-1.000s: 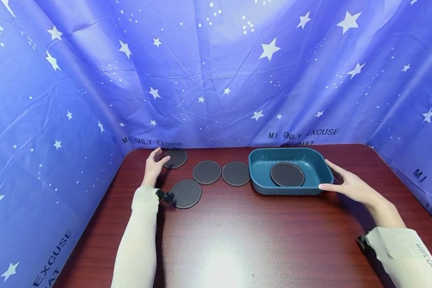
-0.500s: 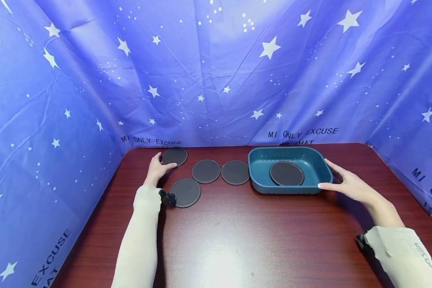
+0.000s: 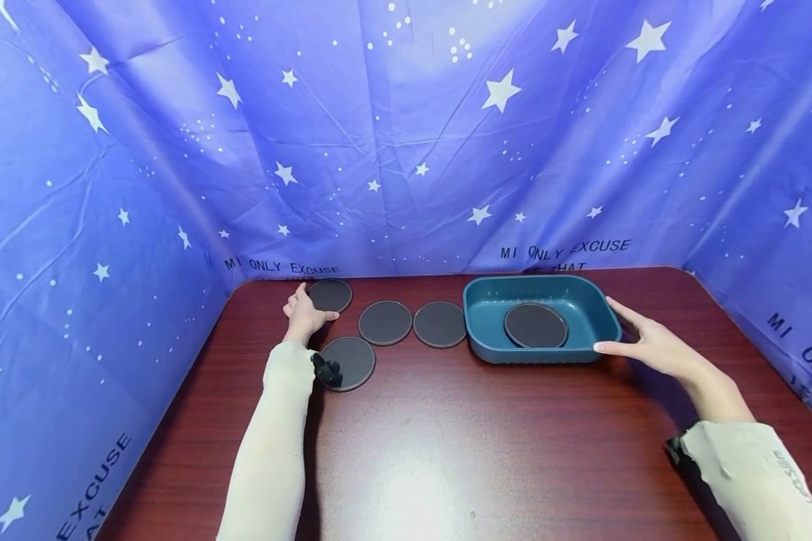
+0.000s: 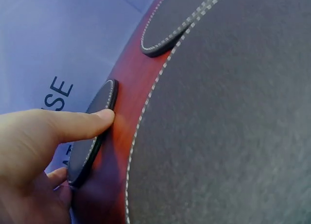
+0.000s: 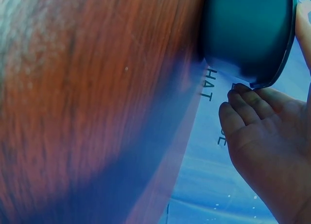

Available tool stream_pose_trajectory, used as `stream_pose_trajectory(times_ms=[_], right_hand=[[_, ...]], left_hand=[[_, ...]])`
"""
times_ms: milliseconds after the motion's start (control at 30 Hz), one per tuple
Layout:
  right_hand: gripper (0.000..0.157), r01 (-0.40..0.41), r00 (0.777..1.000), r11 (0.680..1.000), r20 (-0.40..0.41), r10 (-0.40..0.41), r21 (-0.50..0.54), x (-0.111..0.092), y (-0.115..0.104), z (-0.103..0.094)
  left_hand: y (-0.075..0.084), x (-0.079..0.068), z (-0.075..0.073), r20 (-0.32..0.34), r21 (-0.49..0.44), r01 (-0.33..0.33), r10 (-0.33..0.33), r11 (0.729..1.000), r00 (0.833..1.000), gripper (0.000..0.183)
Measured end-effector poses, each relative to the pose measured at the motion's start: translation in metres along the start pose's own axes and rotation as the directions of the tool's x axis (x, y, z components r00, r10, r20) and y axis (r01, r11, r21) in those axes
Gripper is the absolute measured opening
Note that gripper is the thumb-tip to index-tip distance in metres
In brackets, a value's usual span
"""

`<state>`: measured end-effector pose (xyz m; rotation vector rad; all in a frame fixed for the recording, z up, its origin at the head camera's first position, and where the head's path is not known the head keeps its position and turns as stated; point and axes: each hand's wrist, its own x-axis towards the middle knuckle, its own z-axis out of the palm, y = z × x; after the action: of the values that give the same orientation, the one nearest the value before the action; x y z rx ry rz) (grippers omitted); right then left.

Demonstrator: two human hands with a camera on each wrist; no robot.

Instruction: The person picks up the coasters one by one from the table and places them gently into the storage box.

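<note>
Several round dark grey coasters with pale edge stitching lie on the table. My left hand (image 3: 304, 314) holds the far-left coaster (image 3: 333, 295) by its edge, thumb on the near side and fingers at the left. In the left wrist view the thumb overlaps this coaster's (image 4: 83, 153) rim. On the right, a teal rectangular dish (image 3: 477, 353) holds another coaster (image 3: 536, 326). My right hand (image 3: 656, 347) grips the dish's right end, thumb at the near corner and fingers at the far side. In the right wrist view, fingertips touch the dish's (image 5: 248, 34) rim.
A nearer coaster (image 3: 355, 364) lies partly behind the black wrist camera (image 3: 326, 370). Two more coasters, a middle one (image 3: 384, 323) and one beside the dish (image 3: 440, 324), lie in a row. A blue starry curtain (image 3: 392, 135) rises behind the brown table (image 3: 487, 451).
My left hand has shifted right, its thumb sliding along to the near edge of the far-left coaster. My right hand stays on the dish.
</note>
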<state>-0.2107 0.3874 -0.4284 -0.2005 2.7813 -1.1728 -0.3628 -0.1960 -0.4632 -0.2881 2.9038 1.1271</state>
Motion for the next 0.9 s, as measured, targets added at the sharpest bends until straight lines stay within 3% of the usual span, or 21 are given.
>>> stream_pose_trajectory(times_ms=[200, 433, 500, 733, 900], right_hand=[[0.098, 0.006, 1.0, 1.0, -0.003, -0.006, -0.011, 0.0, 0.001, 0.0], [0.098, 0.017, 1.0, 1.0, -0.001, -0.017, -0.018, 0.001, 0.003, -0.001], [0.097, 0.019, 1.0, 1.0, -0.001, -0.019, -0.021, 0.001, 0.003, -0.001], [0.096, 0.027, 1.0, 0.999, -0.006, -0.027, -0.039, -0.001, 0.002, -0.001], [0.096, 0.018, 1.0, 0.999, -0.001, -0.018, -0.034, 0.0, 0.002, -0.001]], left_hand=[[-0.006, -0.001, -0.003, -0.061, -0.155, -0.037, 0.028, 0.987, 0.998, 0.111], [-0.022, -0.003, -0.01, -0.141, -0.347, -0.019, -0.033, 0.938, 0.989, 0.086], [-0.025, -0.004, -0.013, -0.141, -0.414, -0.003, -0.061, 0.91, 0.988, 0.076], [-0.028, -0.008, -0.021, -0.06, -0.668, 0.043, -0.111, 0.743, 0.992, 0.068], [-0.026, -0.011, -0.024, -0.026, -0.73, 0.06, -0.115, 0.681, 0.993, 0.068]])
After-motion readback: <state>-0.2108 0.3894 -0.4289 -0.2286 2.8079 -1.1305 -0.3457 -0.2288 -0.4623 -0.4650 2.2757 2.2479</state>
